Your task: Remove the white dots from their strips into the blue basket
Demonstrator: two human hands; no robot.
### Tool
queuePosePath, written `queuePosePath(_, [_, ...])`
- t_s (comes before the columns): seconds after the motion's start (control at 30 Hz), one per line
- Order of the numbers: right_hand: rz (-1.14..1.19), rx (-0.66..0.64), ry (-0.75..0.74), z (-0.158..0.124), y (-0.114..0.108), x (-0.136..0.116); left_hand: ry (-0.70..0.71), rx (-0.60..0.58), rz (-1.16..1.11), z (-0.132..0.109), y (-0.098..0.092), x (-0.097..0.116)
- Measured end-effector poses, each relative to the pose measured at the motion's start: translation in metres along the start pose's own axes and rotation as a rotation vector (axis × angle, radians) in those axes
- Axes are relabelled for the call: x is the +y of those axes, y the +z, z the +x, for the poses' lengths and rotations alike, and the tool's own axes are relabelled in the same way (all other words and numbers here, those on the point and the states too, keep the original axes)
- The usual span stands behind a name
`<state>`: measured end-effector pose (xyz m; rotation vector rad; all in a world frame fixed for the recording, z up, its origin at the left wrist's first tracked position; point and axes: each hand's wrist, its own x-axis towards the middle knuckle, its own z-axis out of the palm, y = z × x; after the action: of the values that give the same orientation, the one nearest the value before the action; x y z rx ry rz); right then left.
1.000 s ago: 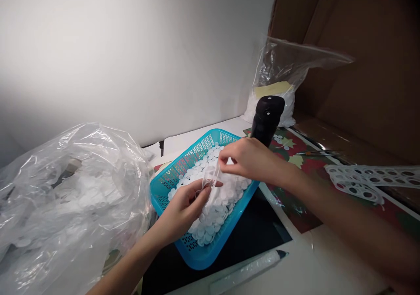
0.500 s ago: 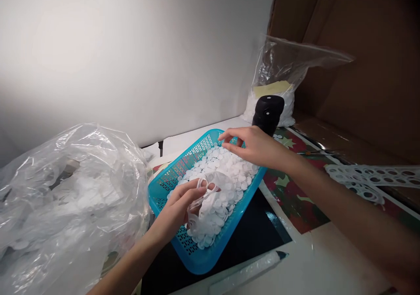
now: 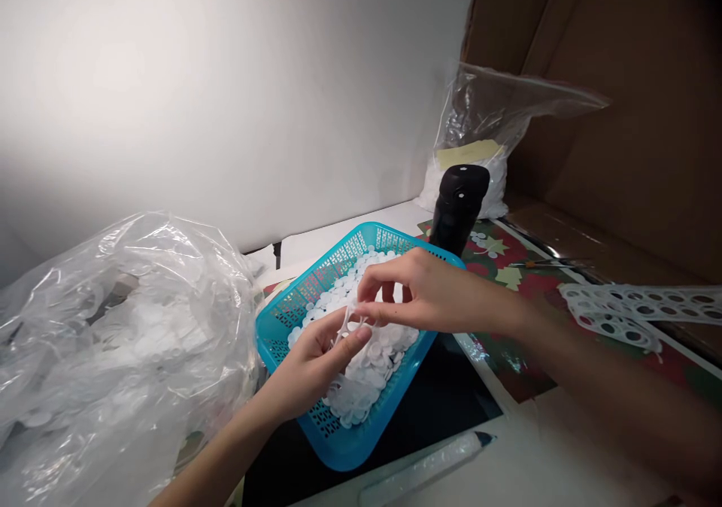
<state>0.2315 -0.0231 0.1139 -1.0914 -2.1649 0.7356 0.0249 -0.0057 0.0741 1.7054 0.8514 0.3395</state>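
My left hand (image 3: 313,364) is over the near left of a blue perforated plastic basket (image 3: 330,435) and pinches a thin white punched strip (image 3: 347,326). My right hand (image 3: 420,296) reaches in from the right, its thumb and forefinger closed on the same strip just beside my left fingers. Below both hands, a heap of small white discs (image 3: 375,360) fills the basket. My hands hide part of the heap.
A large clear bag of white discs (image 3: 124,349) lies left of the basket. Behind it stand a black bottle (image 3: 458,206) and a zip bag of white discs (image 3: 474,146). Perforated white sheets (image 3: 614,315) lie on a red-green patterned mat (image 3: 508,349), with cardboard at the right.
My right hand has come down from the basket's far rim and now pinches the white strip near my left hand. The strip looks more stretched and less bunched.
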Motion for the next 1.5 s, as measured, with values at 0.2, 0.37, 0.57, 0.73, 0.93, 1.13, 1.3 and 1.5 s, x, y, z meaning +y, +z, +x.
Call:
queuePosePath(0.2, [-0.040,-0.057,-0.057,0.000,0.000,0.002,0.005,0.011,0.097,-0.002,0.003,0.000])
queuePosePath(0.37, [0.056,-0.098,-0.081,0.003,-0.003,0.007,0.009,-0.005,0.097,-0.003,0.003,0.000])
queuePosePath(0.57, [-0.040,-0.081,-0.101,0.005,0.001,0.012,0.002,-0.008,0.104,-0.002,0.002,0.000])
queuePosePath(0.73, [-0.268,0.092,-0.004,0.008,0.001,0.028,-0.011,0.016,0.079,0.000,0.002,0.000])
queuePosePath(0.93, [-0.482,0.237,0.129,0.014,0.004,0.039,-0.056,0.074,-0.041,0.006,-0.005,-0.002])
queuePosePath(1.13, [-0.686,0.403,0.329,0.016,-0.008,0.049,-0.070,0.005,-0.221,0.003,-0.002,-0.004])
queuePosePath(1.3, [-0.415,0.266,0.202,0.006,-0.015,0.033,-0.104,0.070,-0.275,0.004,-0.001,-0.003])
queuePosePath(1.5, [-0.402,-0.008,-0.041,-0.002,-0.003,-0.002,-0.100,0.096,-0.263,0.005,0.000,-0.002])
